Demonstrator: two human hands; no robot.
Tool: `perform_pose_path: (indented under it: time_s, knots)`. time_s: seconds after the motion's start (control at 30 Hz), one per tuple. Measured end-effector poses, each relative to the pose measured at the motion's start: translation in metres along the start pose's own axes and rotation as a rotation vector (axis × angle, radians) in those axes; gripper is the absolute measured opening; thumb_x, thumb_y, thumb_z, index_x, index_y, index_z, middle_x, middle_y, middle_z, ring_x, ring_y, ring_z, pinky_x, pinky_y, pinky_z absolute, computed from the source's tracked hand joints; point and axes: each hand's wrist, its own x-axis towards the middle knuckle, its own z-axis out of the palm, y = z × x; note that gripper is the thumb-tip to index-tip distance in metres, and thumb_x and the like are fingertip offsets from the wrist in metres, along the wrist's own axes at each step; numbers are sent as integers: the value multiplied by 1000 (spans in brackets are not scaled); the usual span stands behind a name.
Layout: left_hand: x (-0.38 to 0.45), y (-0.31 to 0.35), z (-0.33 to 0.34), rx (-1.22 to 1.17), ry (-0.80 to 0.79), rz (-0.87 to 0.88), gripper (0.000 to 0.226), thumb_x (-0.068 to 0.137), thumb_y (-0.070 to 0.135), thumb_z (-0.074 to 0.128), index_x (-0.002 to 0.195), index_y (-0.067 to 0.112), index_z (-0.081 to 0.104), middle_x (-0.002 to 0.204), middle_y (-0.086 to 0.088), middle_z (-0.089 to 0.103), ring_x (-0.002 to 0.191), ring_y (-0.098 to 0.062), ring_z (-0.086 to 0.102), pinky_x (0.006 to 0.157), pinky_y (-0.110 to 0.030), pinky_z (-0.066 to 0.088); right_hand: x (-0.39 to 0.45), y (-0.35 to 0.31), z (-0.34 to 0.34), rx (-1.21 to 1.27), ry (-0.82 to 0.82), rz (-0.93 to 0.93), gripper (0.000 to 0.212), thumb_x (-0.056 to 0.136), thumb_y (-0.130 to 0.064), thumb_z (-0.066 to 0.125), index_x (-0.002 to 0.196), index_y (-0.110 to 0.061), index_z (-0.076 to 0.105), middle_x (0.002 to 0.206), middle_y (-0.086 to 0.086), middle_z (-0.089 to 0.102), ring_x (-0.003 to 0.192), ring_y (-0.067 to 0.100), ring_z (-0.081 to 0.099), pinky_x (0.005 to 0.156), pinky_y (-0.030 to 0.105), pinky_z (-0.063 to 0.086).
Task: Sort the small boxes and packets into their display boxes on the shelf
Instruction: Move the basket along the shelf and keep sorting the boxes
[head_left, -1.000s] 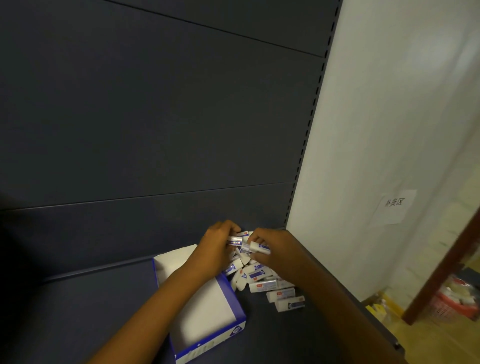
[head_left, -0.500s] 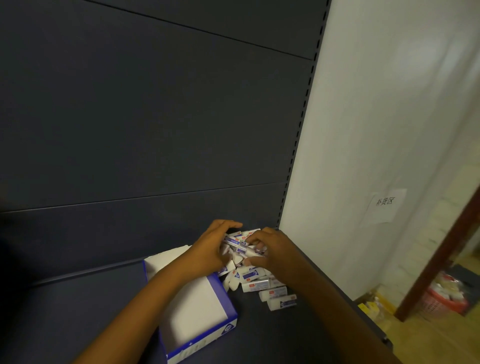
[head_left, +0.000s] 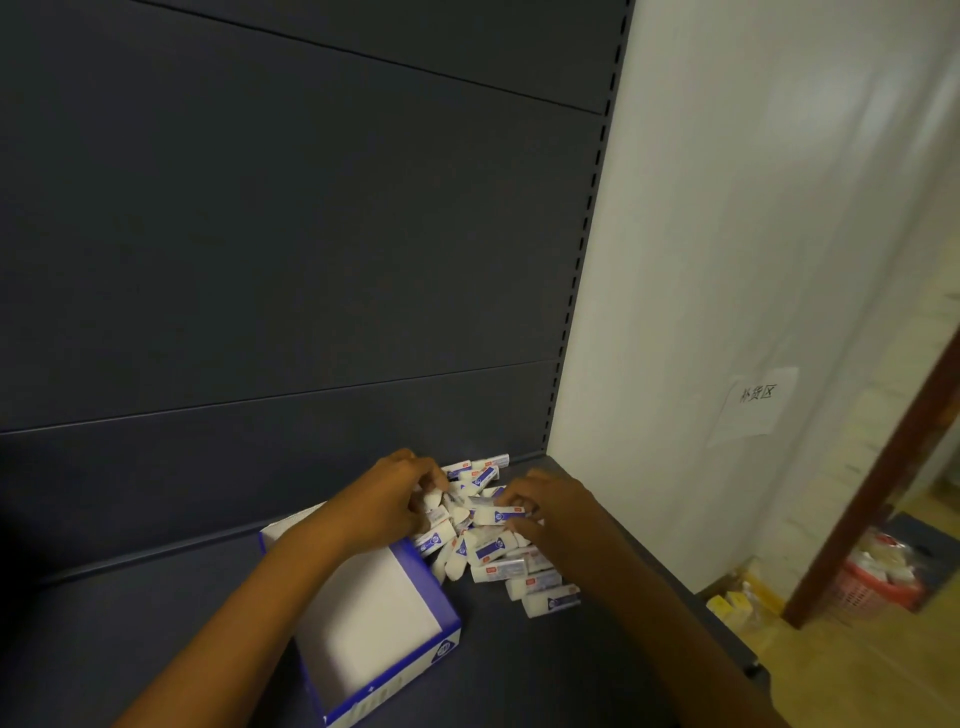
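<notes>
A heap of several small white erasers with blue sleeves (head_left: 498, 556) lies on the dark shelf near its back right corner. My left hand (head_left: 387, 501) is on the heap's left side, its fingers curled round a few erasers. My right hand (head_left: 550, 506) is on the right side and pinches one eraser (head_left: 496, 515) by its end. An open blue and white display box (head_left: 436, 608), white inside and holding nothing I can see, sits just left of the heap, under my left forearm.
The dark shelf board (head_left: 519, 670) ends at a right edge beside a white wall (head_left: 727, 260) bearing a paper label (head_left: 750, 405). The dark back panel (head_left: 285, 234) stands behind. On the floor at right is a red basket (head_left: 878, 577) by a brown door frame.
Both hands have come down from holding erasers together above the heap and now dig into it, slightly further apart. The camera view has shifted a little.
</notes>
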Motion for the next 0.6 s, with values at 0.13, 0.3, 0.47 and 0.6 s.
perform_pose_path:
  time_s: [0.13,0.3,0.47,0.6]
  knots:
    - [-3,4,-3,22,11,6,34,84,12,70,105,35,55,110,8,52,95,-11,59,82,-23,55,-12,-12,3,42,90,73,64,99,-42,38,150,-17,9,159,2,12,145,20,19,116,31,9]
    - [-30,21,-23,93,177,-50,44,89,40,62,130,30,47,132,5,47,111,-13,53,93,-29,49,-29,-27,-1,3,102,47,64,99,-39,39,150,-18,7,160,2,9,145,21,18,116,32,12]
    - [-81,28,-40,325,311,-129,71,90,55,50,149,24,25,151,0,29,137,-20,32,112,-34,32,-48,-67,-3,-79,277,-54,70,96,-49,41,151,-23,5,160,-1,9,146,21,16,116,34,16]
    - [-126,25,-56,396,409,-228,78,90,63,43,152,25,14,160,-1,12,147,-22,11,119,-38,13,-46,-97,12,-71,411,-192,76,90,-60,43,151,-29,10,159,-6,12,145,19,18,116,38,22]
